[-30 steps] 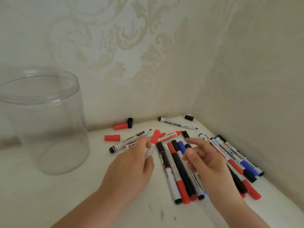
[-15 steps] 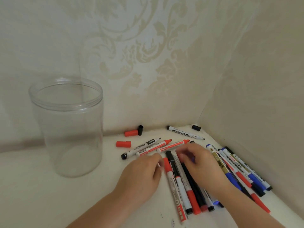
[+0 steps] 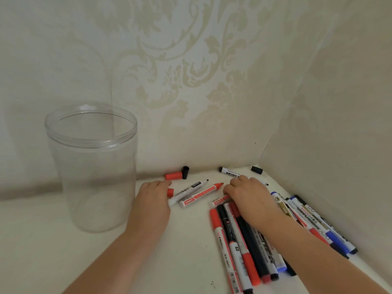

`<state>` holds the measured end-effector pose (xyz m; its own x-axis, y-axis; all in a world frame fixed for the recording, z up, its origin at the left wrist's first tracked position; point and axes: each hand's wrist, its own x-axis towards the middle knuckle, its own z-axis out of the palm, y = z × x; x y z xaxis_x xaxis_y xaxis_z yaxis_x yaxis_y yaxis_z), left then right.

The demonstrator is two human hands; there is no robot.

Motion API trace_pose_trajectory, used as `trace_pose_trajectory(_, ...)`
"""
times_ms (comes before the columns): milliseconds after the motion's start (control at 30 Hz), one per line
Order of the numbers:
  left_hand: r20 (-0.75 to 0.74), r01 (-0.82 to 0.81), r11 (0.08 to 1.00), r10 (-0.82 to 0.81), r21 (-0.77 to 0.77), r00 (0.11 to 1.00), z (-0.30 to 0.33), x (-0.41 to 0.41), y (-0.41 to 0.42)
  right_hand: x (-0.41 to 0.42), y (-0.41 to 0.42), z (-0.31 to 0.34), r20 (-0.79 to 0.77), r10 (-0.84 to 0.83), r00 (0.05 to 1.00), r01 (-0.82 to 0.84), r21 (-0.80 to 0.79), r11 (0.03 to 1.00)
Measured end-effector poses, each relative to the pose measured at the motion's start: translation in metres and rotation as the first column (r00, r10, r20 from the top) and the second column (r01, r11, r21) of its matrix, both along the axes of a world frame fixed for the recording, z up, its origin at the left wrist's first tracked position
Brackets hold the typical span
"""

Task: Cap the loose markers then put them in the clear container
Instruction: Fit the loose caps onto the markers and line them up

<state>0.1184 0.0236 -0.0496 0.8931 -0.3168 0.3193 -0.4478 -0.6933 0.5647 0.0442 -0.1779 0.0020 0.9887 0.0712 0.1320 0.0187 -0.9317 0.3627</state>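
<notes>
**Markers all over, jar had nothing in it**

Clear container (image 3: 93,166) stood upright w/ none of the markers inside. My left hand (image 3: 153,196) lay flat just right of it, fingers relaxed, covering a red cap (image 3: 170,192). Further right, my right hand (image 3: 248,194) sat on the marker pile (image 3: 244,240), fingers bent; couldn't tell if it gripped anything. Uncapped red marker (image 3: 201,194) lay btwn both hands.

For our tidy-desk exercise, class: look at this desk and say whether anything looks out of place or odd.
Yes. Several markers lie uncapped: a black-tipped marker and a red-tipped marker between the hands, tips bare. Loose caps sit apart by the wall: a red cap, a black cap touching it, another black cap in the corner.
</notes>
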Motion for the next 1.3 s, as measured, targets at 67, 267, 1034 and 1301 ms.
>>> trace_pose_trajectory(67,0.019,-0.019,1.000,0.019,-0.016,1.000,0.000,0.000,0.000,-0.004,-0.003,-0.004,0.100,0.021,0.995,-0.027,0.059,0.998)
trace_pose_trajectory(267,0.070,0.074,0.984,-0.063,-0.164,0.996,0.006,-0.009,0.000,-0.040,0.004,0.007,0.301,-0.310,0.902,-0.072,0.813,0.578)
trace_pose_trajectory(1034,0.068,0.564,0.773,-0.572,-0.291,0.818,0.029,-0.065,-0.021,-0.120,0.015,-0.002,0.027,-0.368,0.929,-0.287,0.680,-0.675)
trace_pose_trajectory(1301,0.056,0.590,0.756,-0.601,-0.282,0.797,0.027,-0.067,-0.022,-0.118,0.017,-0.007,0.102,-0.370,0.923,-0.326,0.719,-0.614)
